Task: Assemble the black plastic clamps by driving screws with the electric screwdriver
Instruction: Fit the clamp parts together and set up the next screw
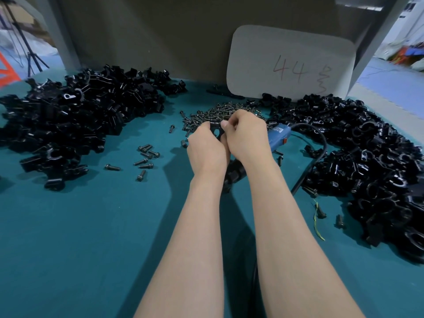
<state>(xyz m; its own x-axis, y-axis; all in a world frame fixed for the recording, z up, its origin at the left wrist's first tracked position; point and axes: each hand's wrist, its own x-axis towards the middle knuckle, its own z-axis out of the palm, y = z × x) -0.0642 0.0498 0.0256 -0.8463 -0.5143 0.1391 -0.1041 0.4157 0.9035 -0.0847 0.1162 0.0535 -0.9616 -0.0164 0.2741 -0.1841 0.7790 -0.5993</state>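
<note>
**Inspector:** State of the hands?

**Recorder:** Both occupied. The left hand grips a small black plastic clamp from its left side, fingers curled round it. The right hand pinches the same clamp at its top right, thumb and fingertips closed narrow. Whether a screw sits between those fingertips, I cannot tell.

**Inspector:** Location of the piece?

**Recorder:** Raised above the teal bench, mid-width, just on the near side of the pile of small dark screws that lies toward the far edge.

**Inspector:** And the driver?

**Recorder:** The blue-bodied electric screwdriver lies flat on the bench, unheld, just right of the right hand and partly under both wrists. Its long axis runs diagonally, with the blue cable end toward the far right and the black nose end toward the near left, beneath the forearms. The right hand is plainly the nearer to its body.

**Inspector:** Stock?

**Recorder:** A heap of black clamp parts at the left edge, a second heap along the right, and loose screws between the left heap and the hands.

**Inspector:** Judgement?

**Recorder:** Screw seating appears to be the step in hand; driving is not yet begun. The pick-up would fall to the right hand, a short reach right and down along that diagonal.
</note>
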